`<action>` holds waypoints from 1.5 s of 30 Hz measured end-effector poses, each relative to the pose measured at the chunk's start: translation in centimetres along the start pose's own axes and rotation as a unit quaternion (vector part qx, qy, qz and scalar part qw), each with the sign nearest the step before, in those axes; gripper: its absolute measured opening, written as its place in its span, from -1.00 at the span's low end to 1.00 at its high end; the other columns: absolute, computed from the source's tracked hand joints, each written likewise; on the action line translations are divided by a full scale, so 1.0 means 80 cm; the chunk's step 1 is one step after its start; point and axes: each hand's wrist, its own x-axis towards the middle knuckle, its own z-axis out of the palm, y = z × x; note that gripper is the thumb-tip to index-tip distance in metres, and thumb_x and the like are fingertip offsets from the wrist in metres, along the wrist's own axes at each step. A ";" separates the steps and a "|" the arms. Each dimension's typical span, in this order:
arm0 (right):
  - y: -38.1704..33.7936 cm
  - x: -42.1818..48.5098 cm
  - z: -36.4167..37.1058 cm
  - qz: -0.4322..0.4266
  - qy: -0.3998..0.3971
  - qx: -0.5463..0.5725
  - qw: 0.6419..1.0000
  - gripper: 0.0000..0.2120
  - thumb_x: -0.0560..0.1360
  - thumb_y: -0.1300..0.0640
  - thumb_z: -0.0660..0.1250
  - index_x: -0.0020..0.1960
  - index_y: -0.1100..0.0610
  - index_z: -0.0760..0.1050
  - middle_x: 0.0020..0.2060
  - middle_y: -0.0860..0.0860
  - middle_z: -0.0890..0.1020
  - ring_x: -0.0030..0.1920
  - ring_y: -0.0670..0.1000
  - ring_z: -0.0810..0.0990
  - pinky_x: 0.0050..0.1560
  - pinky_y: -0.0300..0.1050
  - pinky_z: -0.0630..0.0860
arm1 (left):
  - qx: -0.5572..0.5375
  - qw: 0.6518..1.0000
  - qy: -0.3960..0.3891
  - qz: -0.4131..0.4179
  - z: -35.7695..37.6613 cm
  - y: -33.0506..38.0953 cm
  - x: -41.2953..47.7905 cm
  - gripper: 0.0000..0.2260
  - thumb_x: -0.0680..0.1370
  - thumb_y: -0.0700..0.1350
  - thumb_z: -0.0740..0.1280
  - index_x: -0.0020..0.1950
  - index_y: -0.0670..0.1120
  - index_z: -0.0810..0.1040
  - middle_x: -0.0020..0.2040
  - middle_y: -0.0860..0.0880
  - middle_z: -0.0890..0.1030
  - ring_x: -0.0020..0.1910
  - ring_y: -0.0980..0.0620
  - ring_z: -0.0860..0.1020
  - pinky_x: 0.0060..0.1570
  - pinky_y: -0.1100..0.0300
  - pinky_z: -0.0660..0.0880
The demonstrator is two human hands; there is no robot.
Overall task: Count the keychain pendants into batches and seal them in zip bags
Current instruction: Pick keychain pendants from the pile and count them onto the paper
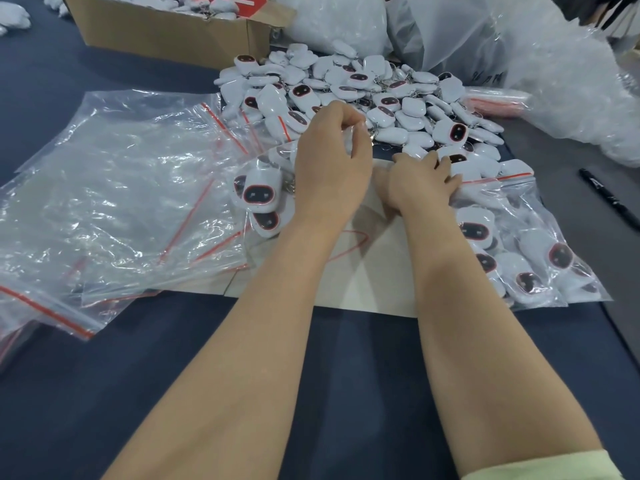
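Observation:
A loose heap of white keychain pendants [363, 95] with dark, red-rimmed faces lies ahead of me on the dark table. My left hand [332, 161] has its fingers curled round a white pendant at the heap's near edge. My right hand [420, 183] lies flat with straight fingers on pendants at the heap's near right side. A few pendants [258, 195] lie together left of my left wrist. A filled zip bag [526, 251] of pendants lies to the right. Empty zip bags [114, 202] with red seals are spread on the left.
A white sheet [374, 271] with a red mark lies under my forearms. A cardboard box [166, 32] with more pendants stands at the back left. Crumpled plastic bags [571, 81] fill the back right. A black marker [609, 199] lies at the right edge.

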 end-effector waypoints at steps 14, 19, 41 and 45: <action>-0.023 -0.012 -0.015 -0.078 0.164 0.570 0.801 -0.77 0.51 0.29 0.28 0.09 0.09 0.32 -0.10 -0.02 0.54 -0.09 0.08 0.60 0.06 -0.13 0.50 | 0.011 1.000 -0.001 0.001 0.000 -0.001 0.000 -0.90 0.53 -0.25 0.26 -0.04 -0.20 0.56 -0.11 0.01 0.58 -0.09 0.11 0.49 -0.07 0.45 0.33; -0.025 -0.010 -0.005 0.021 -0.060 0.750 0.658 -0.87 0.48 0.41 0.31 -0.11 0.22 0.42 -0.39 0.07 0.49 -0.48 -0.09 0.44 -0.32 -0.23 0.48 | 0.012 1.000 0.001 -0.003 0.001 0.002 0.000 -0.90 0.53 -0.25 0.26 -0.03 -0.21 0.56 -0.09 -0.03 0.60 -0.06 0.06 0.52 -0.02 0.34 0.37; -0.027 -0.028 0.001 -0.041 -0.088 0.729 0.677 -0.91 0.58 0.29 0.26 0.04 0.31 0.48 -0.15 0.22 0.49 -0.10 0.14 0.44 -0.09 0.03 0.41 | 0.015 1.000 -0.002 -0.007 0.001 0.002 0.001 -0.90 0.54 -0.23 0.26 -0.02 -0.19 0.55 -0.10 0.00 0.58 -0.09 0.10 0.49 -0.04 0.38 0.36; -0.027 -0.024 0.001 -0.012 -0.079 0.743 0.664 -0.90 0.60 0.27 0.23 -0.06 0.26 0.49 -0.23 0.18 0.54 -0.22 0.12 0.52 -0.15 -0.04 0.49 | 0.012 1.000 -0.001 -0.005 0.001 0.002 0.000 -0.90 0.53 -0.24 0.26 -0.02 -0.20 0.56 -0.09 -0.02 0.59 -0.07 0.07 0.52 -0.01 0.32 0.39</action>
